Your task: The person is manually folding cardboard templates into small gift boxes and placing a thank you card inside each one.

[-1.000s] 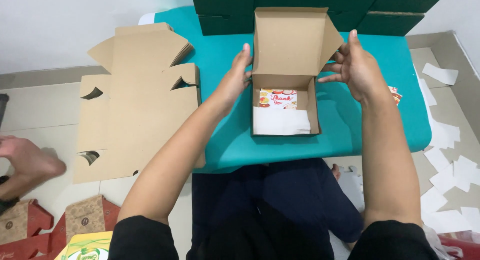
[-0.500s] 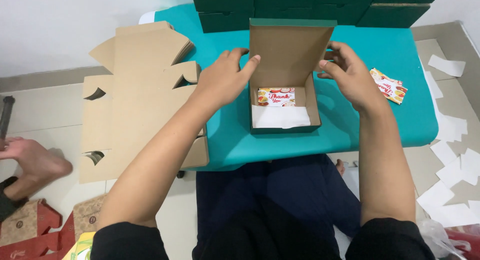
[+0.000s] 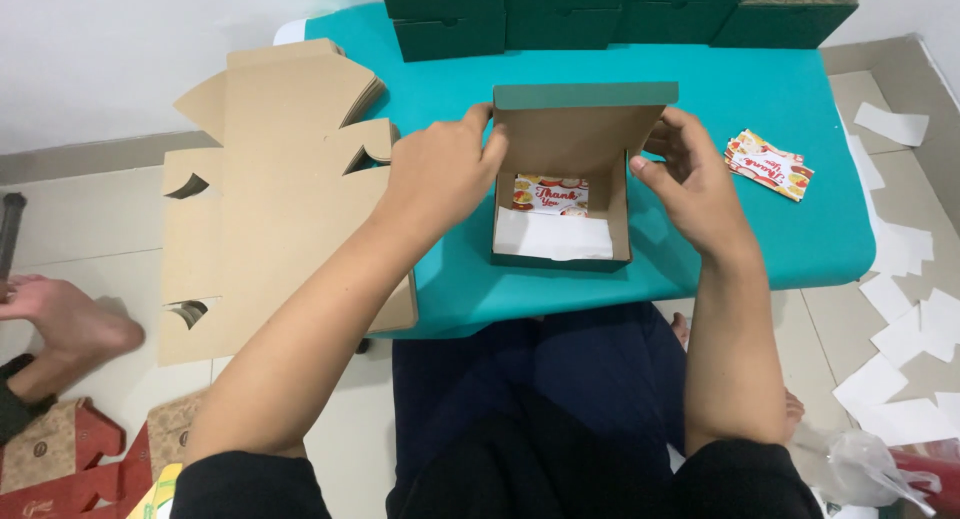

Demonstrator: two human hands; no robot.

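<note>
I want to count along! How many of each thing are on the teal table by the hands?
Open cardboard box: 1
Stack of flat box blanks: 1
Pile of colourful cards: 1
Card inside the box: 1
White paper inside the box: 1
Total: 5

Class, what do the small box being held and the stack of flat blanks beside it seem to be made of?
Small box: likely thin cardboard, matte brown inside and dark green outside, with crisp folded edges. Stack of flat blanks: seemingly the same brown board, matte, die-cut with curved slots. The left hand and right hand touch the box's lid.
</note>
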